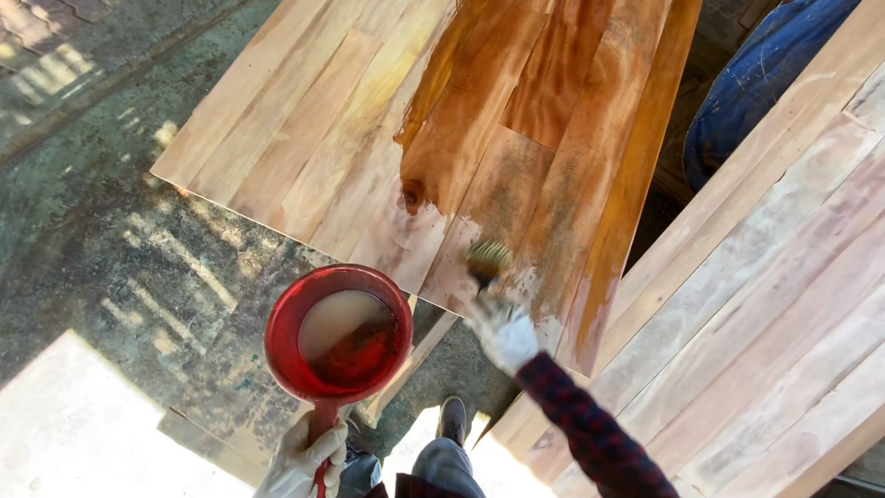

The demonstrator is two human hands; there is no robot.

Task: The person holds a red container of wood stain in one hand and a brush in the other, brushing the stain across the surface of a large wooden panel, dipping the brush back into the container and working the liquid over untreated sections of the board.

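Brush [487, 261] in right hand [502, 334] touches the wooden panel [369, 138]; left hand [304, 459] grips the red ladle [337, 334].

1. A rough grey concrete floor [111, 240], mottled with sun patches, carries the work.
2. A large panel of joined pale wooden boards [304, 138] sits above it, its right part wet and orange-brown, its left part bare.
3. A second pale, unfinished wooden panel [784, 304] lies just beside it on the right.

Open floor [120, 267] left; stacked boards [784, 304] right.
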